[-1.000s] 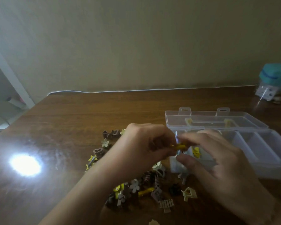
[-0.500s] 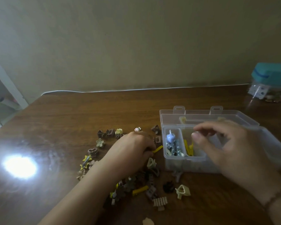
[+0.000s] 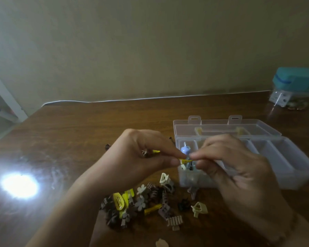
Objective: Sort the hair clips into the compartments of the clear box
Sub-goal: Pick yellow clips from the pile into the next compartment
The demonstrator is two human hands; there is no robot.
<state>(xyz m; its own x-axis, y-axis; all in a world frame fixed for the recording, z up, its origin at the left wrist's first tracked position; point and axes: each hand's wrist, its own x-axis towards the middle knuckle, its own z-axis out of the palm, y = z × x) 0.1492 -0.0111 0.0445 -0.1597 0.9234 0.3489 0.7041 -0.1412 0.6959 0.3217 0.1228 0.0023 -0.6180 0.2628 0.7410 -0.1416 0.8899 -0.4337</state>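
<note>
A clear box [image 3: 282, 166] with several compartments stands open on the table's right side. Its leftmost compartment holds a blue clip [image 3: 185, 150] with others. My left hand [image 3: 141, 157] and my right hand [image 3: 235, 168] meet at the box's left end, both pinching a small yellow clip [image 3: 185, 160] between fingertips. A brown clip [image 3: 145, 153] and a second yellow one sit tucked in my left hand's curled fingers. A pile of hair clips [image 3: 146, 202], yellow, brown, grey and cream, lies on the table below the hands.
The wooden table [image 3: 78, 139] has a bright glare spot [image 3: 19, 187] at the left. A teal-lidded jar [image 3: 294, 90] stands at the far right by the wall. A white cable [image 3: 132, 99] runs along the table's back edge.
My left hand has lifted from the pile with a yellow clip and moved right. My right hand came down from over the box to meet it and pinch the clip.
</note>
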